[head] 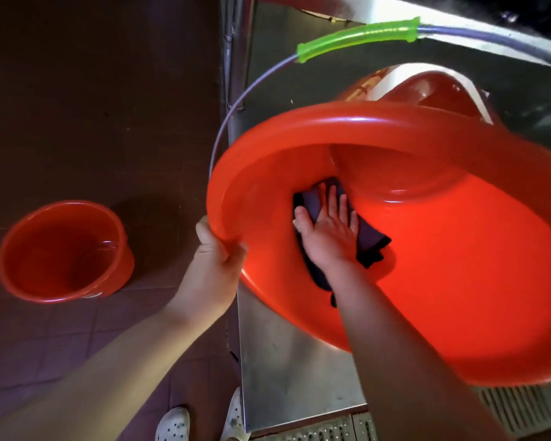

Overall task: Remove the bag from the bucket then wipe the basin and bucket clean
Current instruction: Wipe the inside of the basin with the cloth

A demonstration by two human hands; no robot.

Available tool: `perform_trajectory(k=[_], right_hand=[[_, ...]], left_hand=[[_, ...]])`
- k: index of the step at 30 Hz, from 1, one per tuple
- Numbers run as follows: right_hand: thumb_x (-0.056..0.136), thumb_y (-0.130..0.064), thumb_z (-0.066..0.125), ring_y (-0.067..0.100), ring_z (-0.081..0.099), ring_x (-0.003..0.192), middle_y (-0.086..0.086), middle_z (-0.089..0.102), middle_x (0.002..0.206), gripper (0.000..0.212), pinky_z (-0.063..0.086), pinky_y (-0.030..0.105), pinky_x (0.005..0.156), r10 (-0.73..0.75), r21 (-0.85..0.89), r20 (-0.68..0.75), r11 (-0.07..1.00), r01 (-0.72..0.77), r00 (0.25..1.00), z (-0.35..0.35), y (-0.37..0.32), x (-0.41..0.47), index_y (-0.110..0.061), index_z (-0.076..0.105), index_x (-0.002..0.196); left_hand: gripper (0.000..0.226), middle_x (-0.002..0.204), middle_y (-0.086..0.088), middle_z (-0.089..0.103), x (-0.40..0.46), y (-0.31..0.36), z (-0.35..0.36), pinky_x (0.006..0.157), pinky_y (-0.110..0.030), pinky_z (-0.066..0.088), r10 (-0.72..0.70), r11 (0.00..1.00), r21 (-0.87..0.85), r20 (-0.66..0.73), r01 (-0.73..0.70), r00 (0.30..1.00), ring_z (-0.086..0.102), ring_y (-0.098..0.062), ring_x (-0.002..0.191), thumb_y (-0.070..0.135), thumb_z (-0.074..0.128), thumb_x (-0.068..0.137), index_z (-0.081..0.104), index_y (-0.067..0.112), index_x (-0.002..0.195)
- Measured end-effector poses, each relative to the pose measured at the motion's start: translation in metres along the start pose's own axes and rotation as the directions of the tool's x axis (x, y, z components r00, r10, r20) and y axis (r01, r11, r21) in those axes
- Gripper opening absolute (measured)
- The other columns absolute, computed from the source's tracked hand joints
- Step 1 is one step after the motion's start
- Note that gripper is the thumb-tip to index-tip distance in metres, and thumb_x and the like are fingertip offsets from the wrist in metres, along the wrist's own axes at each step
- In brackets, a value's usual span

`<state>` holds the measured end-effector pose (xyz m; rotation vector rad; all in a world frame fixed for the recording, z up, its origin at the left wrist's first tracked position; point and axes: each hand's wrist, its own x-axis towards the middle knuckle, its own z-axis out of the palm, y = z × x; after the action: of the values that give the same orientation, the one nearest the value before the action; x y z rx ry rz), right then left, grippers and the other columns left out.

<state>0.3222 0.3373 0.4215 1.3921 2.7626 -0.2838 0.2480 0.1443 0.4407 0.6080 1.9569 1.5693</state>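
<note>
Gleaming steel counter (287, 377), dark tiled floor (77, 90)

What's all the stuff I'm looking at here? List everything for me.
basin: one, red, large, tilted over the steel surface, held at its rim
cloth: one, dark purple, pressed flat against the basin's inner wall
bucket: one, red, upright on the floor at left, no bag visible inside
second red container: one, red with a white band, behind the basin, partly hidden
hose: one, pale purple, curving above the basin
hose sleeve: one, bright green, on the hose near the top
steel surface: one, grey metal, under the basin
floor: dark brown tiles, left
shoes: two, white, bottom edge
left hand: grips the basin's rim
right hand: palm flat on the cloth
</note>
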Motion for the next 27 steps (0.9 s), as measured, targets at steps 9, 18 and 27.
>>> perform_trajectory(k=[9, 18, 27], right_hand=[[0.085, -0.063, 0.026, 0.019, 0.003, 0.146, 0.0, 0.003, 0.158, 0.079, 0.003, 0.039, 0.117, -0.296, 0.049, -0.066, 0.953, 0.299, 0.953, 0.018, -0.026, -0.111, -0.026, -0.003, 0.148], [0.093, -0.06, 0.024, 0.016, 0.003, 0.147, -0.004, 0.005, 0.16, 0.069, 0.003, 0.036, 0.117, -0.031, -0.035, 0.005, 0.999, 0.031, 0.999, 0.001, 0.021, 0.016, -0.029, 0.002, 0.151], [0.092, -0.061, 0.024, 0.017, 0.002, 0.147, -0.003, 0.006, 0.16, 0.071, -0.001, 0.041, 0.116, 0.02, -0.045, 0.016, 0.999, -0.019, 1.0, 0.002, 0.022, 0.028, -0.027, 0.005, 0.152]], left_hand=[[0.032, 0.093, 0.015, 0.051, -0.004, 0.017, -0.009, 0.078, -0.012, 0.044, 0.039, 0.999, 0.005, 0.014, -0.039, 0.999, 0.054, 0.016, 0.077, 0.01, 0.048, 0.096, 0.028, 0.023, 0.116], [0.034, 0.088, 0.033, 0.059, -0.007, 0.052, -0.023, 0.068, -0.005, 0.043, 0.197, 0.978, 0.075, -0.015, -0.195, 0.98, 0.058, 0.011, 0.083, 0.028, 0.056, 0.091, 0.034, 0.037, 0.115], [0.023, 0.101, 0.0, 0.064, -0.018, 0.0, -0.014, 0.093, -0.044, 0.051, -0.126, 0.991, 0.062, 0.2, 0.115, 0.972, 0.064, -0.009, 0.098, 0.01, 0.054, 0.093, 0.046, 0.017, 0.113]])
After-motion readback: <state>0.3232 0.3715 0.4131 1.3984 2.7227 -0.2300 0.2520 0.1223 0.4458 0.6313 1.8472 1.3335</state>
